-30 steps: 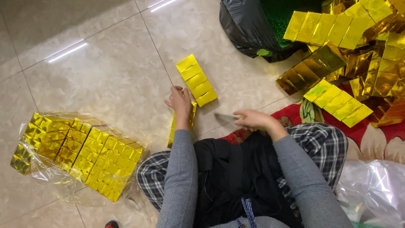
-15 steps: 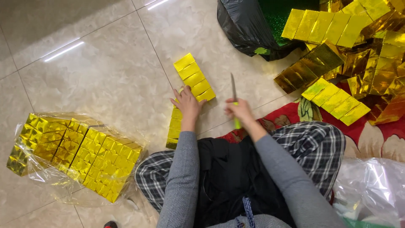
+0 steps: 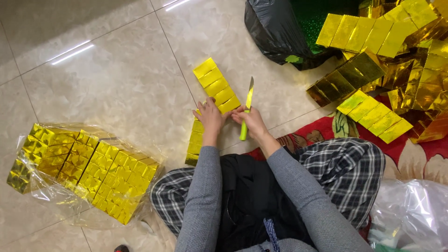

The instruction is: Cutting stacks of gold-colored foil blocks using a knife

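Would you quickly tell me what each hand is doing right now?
Left hand: fingers spread, pressing flat on the strip of gold foil boxes.
Right hand: closed around the green-handled knife, blade pointing up.

Knife (image 3: 248, 105) raised upright beside gold strip (image 3: 217, 86).

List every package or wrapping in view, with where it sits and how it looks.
Strip of gold foil blocks: on the tiles ahead; left hand on it, right hand holds a green-handled knife.
Clear plastic bag: lower left, holding rows of gold blocks.
Black bag: top centre, crumpled, green inside.
Loose gold strips: upper right, piled.
Clear plastic: lower right, crumpled.
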